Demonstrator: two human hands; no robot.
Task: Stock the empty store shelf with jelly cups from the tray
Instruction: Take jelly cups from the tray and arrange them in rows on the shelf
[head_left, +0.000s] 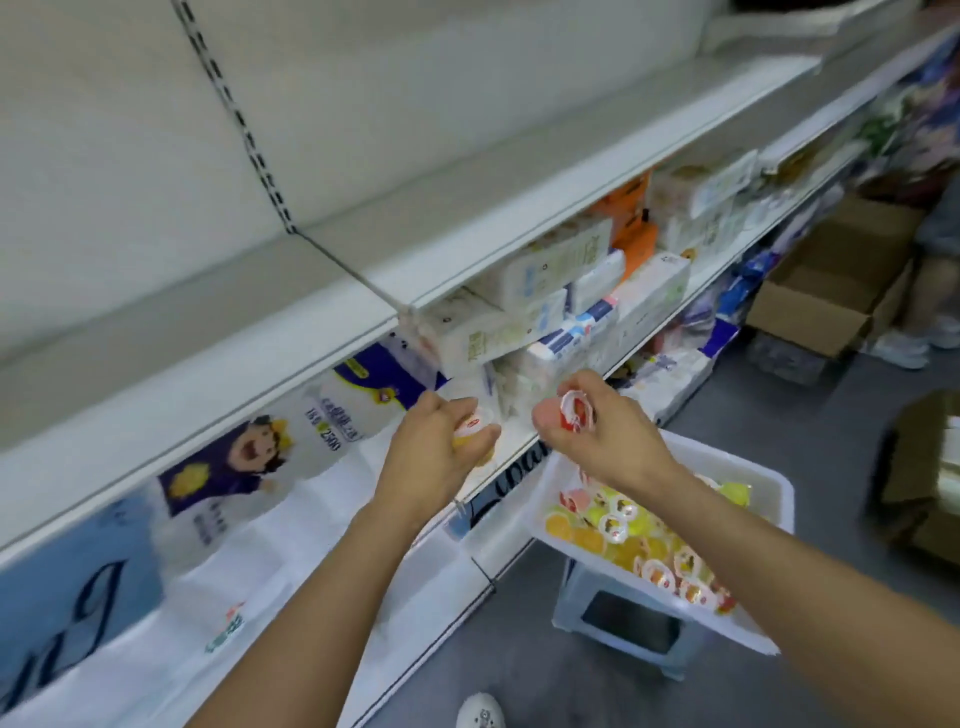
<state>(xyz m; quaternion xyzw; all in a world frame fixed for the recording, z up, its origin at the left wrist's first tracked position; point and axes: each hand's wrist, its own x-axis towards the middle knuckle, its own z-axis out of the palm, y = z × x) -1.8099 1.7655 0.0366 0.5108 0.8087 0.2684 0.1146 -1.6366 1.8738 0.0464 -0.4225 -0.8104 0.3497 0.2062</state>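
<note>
- While both arms reached toward the shelving, the left hand (436, 447) curled its fingers round a yellow jelly cup (475, 434) with a red-and-white lid, held in front of the lower shelf's edge.
- Just to its right, the right hand (597, 431) pinched a red jelly cup (574, 411) between thumb and fingers, above the near corner of the tray.
- More jelly cups (618, 530), yellow, orange and red, lay heaped in the white tray (748, 473), which sat on a grey stool (623, 618) on the floor.
- Above the hands ran the empty shelf (171, 312), bare and white.
- Below it, tissue packs (540, 306) were stacked, and toilet-paper packs (239, 467) lay further left.
- Cardboard boxes (826, 291) stood on the floor at far right.
</note>
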